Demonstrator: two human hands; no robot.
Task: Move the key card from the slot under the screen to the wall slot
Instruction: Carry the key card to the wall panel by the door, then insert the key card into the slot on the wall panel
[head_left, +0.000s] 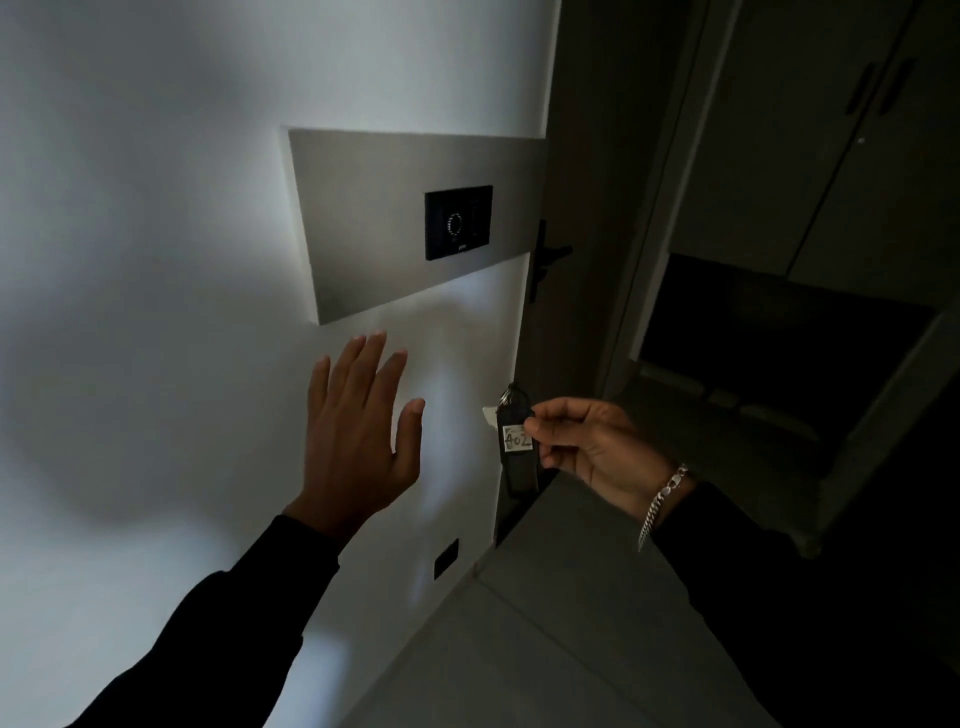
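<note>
Key card (491, 415) out of its first slot, in transit.
Right hand (587, 441) pinches its dark tagged fob (517, 452); left hand (358, 426) hangs spread, empty. Next: lift toward the black wall panel (458, 222) at twelve o'clock.

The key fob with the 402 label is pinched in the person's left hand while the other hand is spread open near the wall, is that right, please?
Not quite: the head view shows the key fob with the 402 label pinched in the right hand, the one with the bracelet. The left hand is the one spread open near the wall.
</note>
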